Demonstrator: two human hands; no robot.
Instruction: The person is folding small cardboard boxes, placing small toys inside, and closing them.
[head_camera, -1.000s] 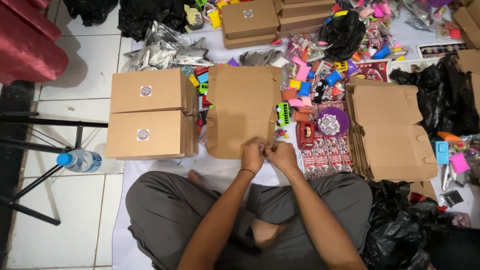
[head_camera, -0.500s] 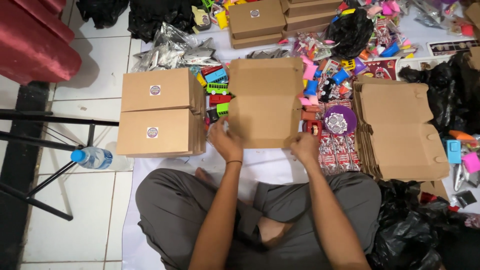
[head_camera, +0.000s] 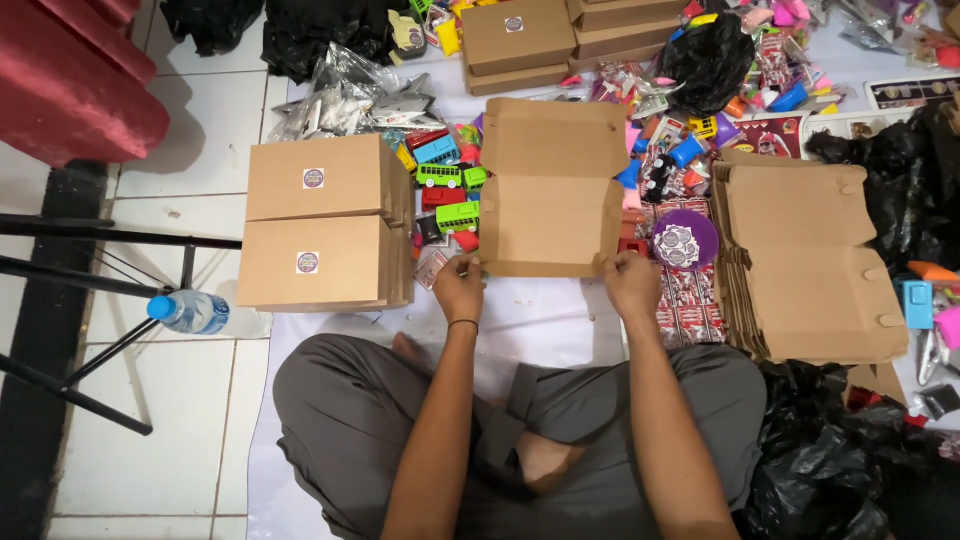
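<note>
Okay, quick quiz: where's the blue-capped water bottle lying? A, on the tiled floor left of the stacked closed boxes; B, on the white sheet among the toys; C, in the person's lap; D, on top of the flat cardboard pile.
A: the water bottle lies on its side on the tiled floor, just left of the stacked closed boxes, while both hands hold the open cardboard box.

Matt brown cardboard box (head_camera: 553, 190), open, smooth. Same matt cardboard on flat box blanks (head_camera: 815, 265) and closed boxes (head_camera: 320, 220). Glossy white floor tiles (head_camera: 150, 420). Clear plastic bottle (head_camera: 190, 312). Shiny black plastic bags (head_camera: 830, 470).
</note>
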